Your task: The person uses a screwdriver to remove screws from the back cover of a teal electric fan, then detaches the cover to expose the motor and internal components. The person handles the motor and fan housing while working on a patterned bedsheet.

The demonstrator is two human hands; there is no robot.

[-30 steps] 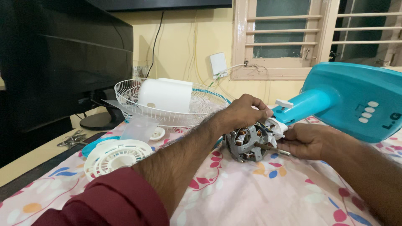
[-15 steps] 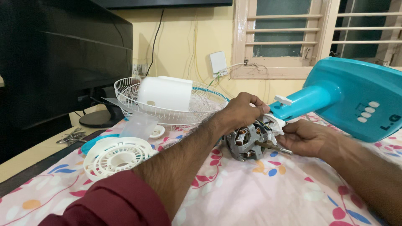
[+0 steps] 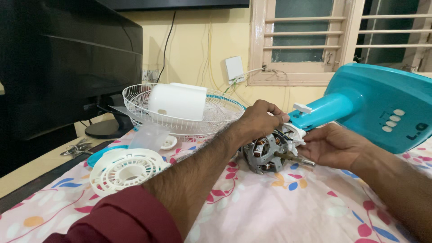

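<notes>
A fan motor (image 3: 262,155) with copper windings and a steel shaft (image 3: 294,158) lies on the flowered pink cloth (image 3: 279,207). It is still joined to the teal neck (image 3: 324,111) of a teal fan base (image 3: 382,105) that is tipped up at the right. My left hand (image 3: 258,119) reaches over from the left and grips the top of the motor where it meets the neck. My right hand (image 3: 333,146) holds the motor's white plastic bracket beside the shaft, palm partly turned up and fingers loose.
A white wire grille (image 3: 216,112) holds a white motor cover (image 3: 177,101) behind my left arm. A white vented round cover (image 3: 126,168), a translucent plastic piece (image 3: 148,137) and metal tools (image 3: 74,148) lie at the left. A black monitor (image 3: 67,67) stands far left.
My right hand has loosened and opened somewhat around the shaft end. The teal base has tilted slightly. My left hand stays on the motor.
</notes>
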